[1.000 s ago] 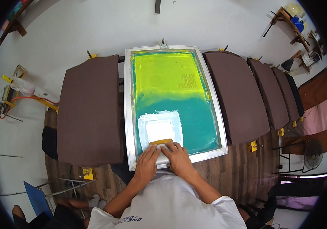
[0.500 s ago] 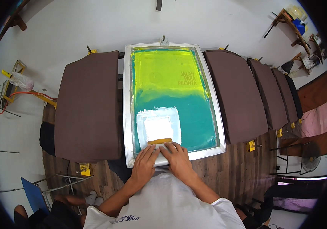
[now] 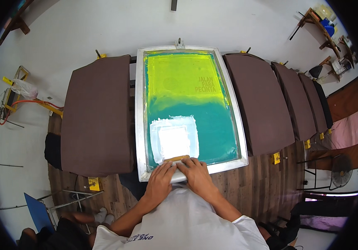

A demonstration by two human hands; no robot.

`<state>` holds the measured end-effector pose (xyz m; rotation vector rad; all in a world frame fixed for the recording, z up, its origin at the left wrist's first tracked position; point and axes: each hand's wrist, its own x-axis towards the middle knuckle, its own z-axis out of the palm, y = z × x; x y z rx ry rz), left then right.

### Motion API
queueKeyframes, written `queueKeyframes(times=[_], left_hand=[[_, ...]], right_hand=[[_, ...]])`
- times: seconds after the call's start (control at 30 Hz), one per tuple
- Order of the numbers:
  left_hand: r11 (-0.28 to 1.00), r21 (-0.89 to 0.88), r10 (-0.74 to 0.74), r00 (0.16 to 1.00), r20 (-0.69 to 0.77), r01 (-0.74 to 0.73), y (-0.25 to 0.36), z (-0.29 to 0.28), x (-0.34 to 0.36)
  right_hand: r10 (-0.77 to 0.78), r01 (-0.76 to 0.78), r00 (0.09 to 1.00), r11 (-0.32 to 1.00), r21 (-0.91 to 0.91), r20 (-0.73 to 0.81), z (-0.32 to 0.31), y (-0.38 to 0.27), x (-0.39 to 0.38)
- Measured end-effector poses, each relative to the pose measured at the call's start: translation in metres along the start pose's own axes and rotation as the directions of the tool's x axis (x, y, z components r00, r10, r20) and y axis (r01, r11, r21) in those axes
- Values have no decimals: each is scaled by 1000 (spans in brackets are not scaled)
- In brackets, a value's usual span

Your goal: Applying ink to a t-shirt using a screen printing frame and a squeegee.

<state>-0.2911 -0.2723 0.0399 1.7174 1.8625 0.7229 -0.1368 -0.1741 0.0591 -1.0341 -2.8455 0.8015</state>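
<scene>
A silkscreen frame (image 3: 140, 112) with pale metal rails lies in front of me, its mesh (image 3: 214, 129) yellow-green at the far part and teal at the near part. White ink (image 3: 174, 139) covers a squarish patch at the near left of the mesh. Below this patch, at the near rail, is a squeegee (image 3: 176, 158) with a tan edge. My left hand (image 3: 160, 177) grips it on the left and my right hand (image 3: 195, 174) on the right, fingers side by side on top. Its lower part is hidden behind my fingers.
Brown fabric-covered boards flank the frame: one on the left (image 3: 95, 116), several in a row on the right (image 3: 260, 100). A hinge clamp (image 3: 179, 43) joins the frame's far rail. A fan (image 3: 341, 171) stands at right. Another person's legs (image 3: 76, 217) show at lower left.
Both hands have come slightly toward me with the squeegee, whose tan edge now shows thinner and a little tilted. The frame and boards look nearly the same.
</scene>
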Motion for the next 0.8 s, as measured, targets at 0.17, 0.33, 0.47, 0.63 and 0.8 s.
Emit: queueKeyframes(times=[0.17,0.33,0.47,0.63,0.8], left_hand=[[1000,10,12,1000,3,-12,-4,1,2],[997,-32,71,995,-71,-73,-6,-16,33],[998,-63,-22,998,-63,18,-15,-44,91],[995,-56,-81,994,78,85,-49,-47,140],[999,-28,-16,999,47,18,-51,-31,121]], right_hand=[[17,-18,998,1000,-24,-52,9,3,-2],[-43,43,998,999,11,-53,-14,10,28],[-4,8,999,993,-115,35,-36,27,97],[46,-45,984,999,-13,170,-40,53,149],[38,-27,993,995,-95,113,-22,47,126]])
